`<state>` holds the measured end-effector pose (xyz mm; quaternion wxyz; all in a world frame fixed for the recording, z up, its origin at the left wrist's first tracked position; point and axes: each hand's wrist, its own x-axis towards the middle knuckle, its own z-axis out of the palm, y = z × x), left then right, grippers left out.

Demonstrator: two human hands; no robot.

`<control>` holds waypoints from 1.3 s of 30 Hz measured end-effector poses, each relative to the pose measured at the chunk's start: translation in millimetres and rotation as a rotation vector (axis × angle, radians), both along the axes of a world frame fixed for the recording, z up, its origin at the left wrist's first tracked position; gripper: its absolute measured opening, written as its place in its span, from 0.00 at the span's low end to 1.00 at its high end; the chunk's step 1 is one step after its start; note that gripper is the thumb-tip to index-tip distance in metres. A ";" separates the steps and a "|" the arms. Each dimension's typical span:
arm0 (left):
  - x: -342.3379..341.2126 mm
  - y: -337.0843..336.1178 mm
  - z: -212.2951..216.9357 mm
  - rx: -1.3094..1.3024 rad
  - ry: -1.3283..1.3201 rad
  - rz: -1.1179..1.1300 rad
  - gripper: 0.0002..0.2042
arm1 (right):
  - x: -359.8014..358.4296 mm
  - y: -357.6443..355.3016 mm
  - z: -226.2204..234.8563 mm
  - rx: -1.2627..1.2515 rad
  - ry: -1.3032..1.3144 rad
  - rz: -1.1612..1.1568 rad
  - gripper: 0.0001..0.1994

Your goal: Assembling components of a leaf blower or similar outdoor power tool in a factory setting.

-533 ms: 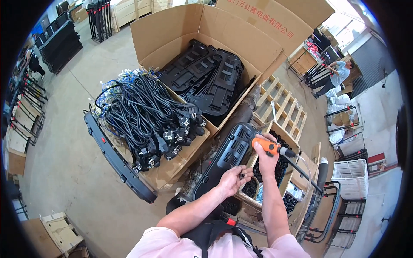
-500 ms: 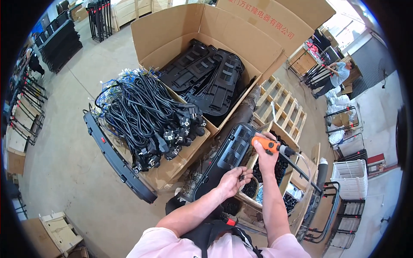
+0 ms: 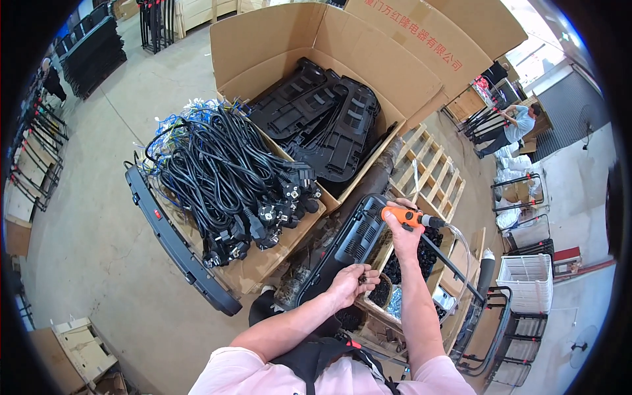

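Note:
My right hand [image 3: 401, 236] is wrapped round an orange power screwdriver [image 3: 399, 216], with a clear hose running off its right end. The tool is over the upper end of a long black plastic housing [image 3: 359, 245] with slotted vents; whether its tip touches is hidden. Beside the housing's right edge, my left hand [image 3: 352, 284] is curled, palm partly up, round a few small dark screws [image 3: 362, 280]. Just right of its fingers stands a round tub of small black screws [image 3: 380, 294].
Black power cables [image 3: 217, 171] with plugs are heaped on a carton at left, beside a curved black part [image 3: 174, 240]. A large cardboard box [image 3: 263, 46] holds black plastic panels [image 3: 349, 125]. Wooden bins hold black parts [image 3: 428, 253]. A pallet [image 3: 431, 171] lies beyond; another person [image 3: 517, 125] stands far right.
My left hand has drawn slightly left and down, away from the tub, with the screws in its fingers. The screwdriver in my right hand has moved slightly left. The whole view has shifted a little.

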<state>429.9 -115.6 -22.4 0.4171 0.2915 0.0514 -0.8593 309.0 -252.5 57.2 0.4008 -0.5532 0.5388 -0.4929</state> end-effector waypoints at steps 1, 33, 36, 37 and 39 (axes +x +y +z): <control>0.3 -0.3 -3.0 -0.029 -0.008 -0.017 0.13 | 1.1 -0.9 0.2 -0.001 -0.003 0.004 0.26; 12.3 -39.1 -15.0 0.020 0.018 0.206 0.13 | 21.7 -33.8 13.6 0.082 0.214 0.123 0.21; 10.5 -48.4 -12.0 0.062 0.066 0.246 0.12 | 17.0 -18.4 19.9 0.084 0.199 0.065 0.24; 15.6 -55.6 -14.1 0.055 0.062 0.257 0.12 | 17.0 -9.4 19.2 0.026 0.099 0.040 0.24; 19.4 -54.6 -19.0 0.079 0.147 0.324 0.12 | 10.3 14.5 27.2 0.006 -0.057 0.030 0.24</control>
